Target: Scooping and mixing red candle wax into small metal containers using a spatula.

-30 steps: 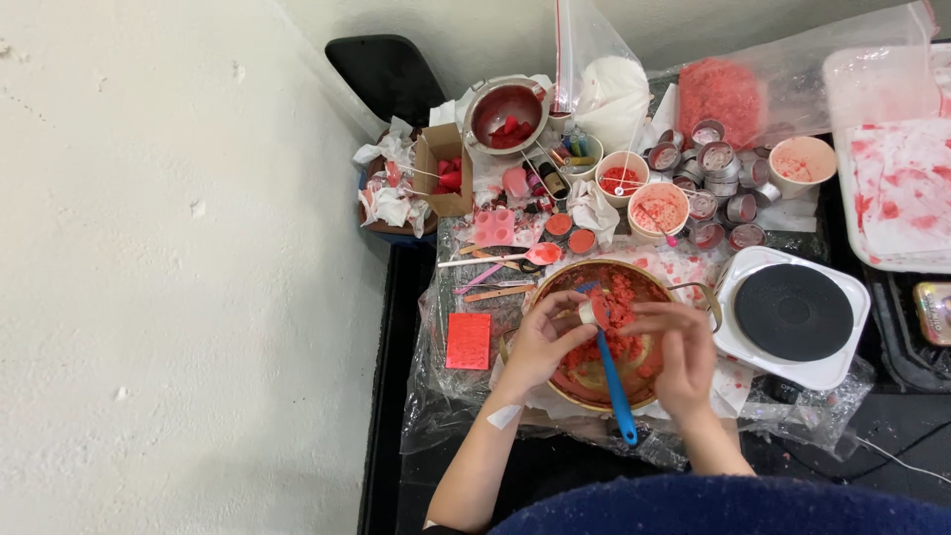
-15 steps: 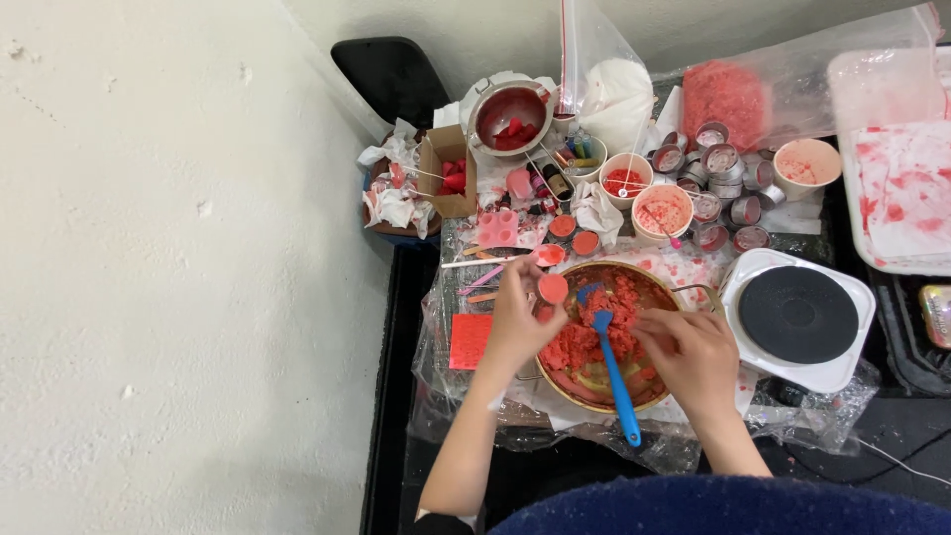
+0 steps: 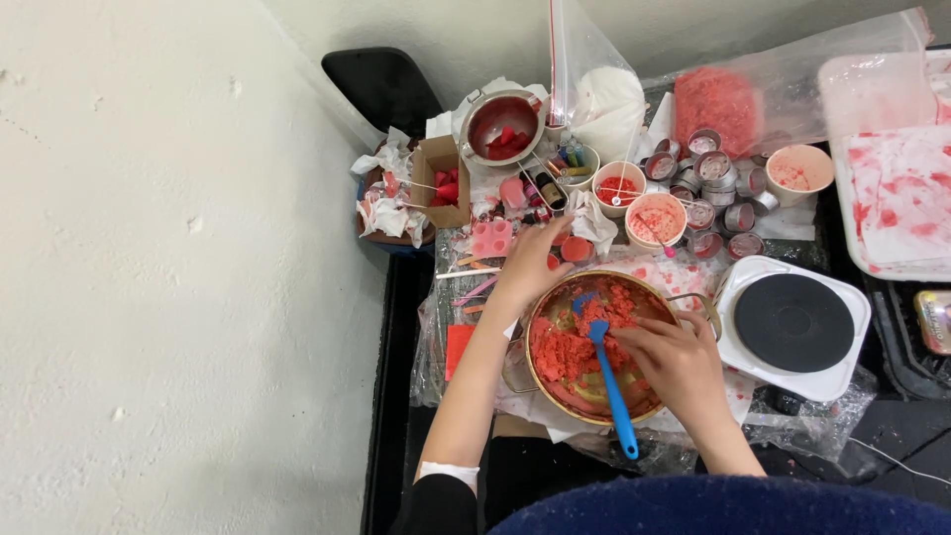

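Observation:
A round metal pan [image 3: 555, 391] holds crumbly red wax-like material [image 3: 565, 349]. My right hand [image 3: 674, 367] is shut on a blue spatula [image 3: 609, 381], whose blade rests in the red material. My left hand [image 3: 530, 260] reaches past the pan's far rim, fingers spread over small red discs [image 3: 575, 248] and a pink mould [image 3: 492, 238]. It holds nothing that I can see.
A white single hot plate [image 3: 792, 325] stands right of the pan. Behind are paper cups [image 3: 656, 218], several small metal tins [image 3: 713, 183], a metal pouring pot [image 3: 502, 124], plastic bags [image 3: 604, 89] and a stained white tray [image 3: 901, 178]. A white wall fills the left.
My left hand has left the pan and reached up and left to the small red discs. My right hand keeps hold of the spatula in the pan.

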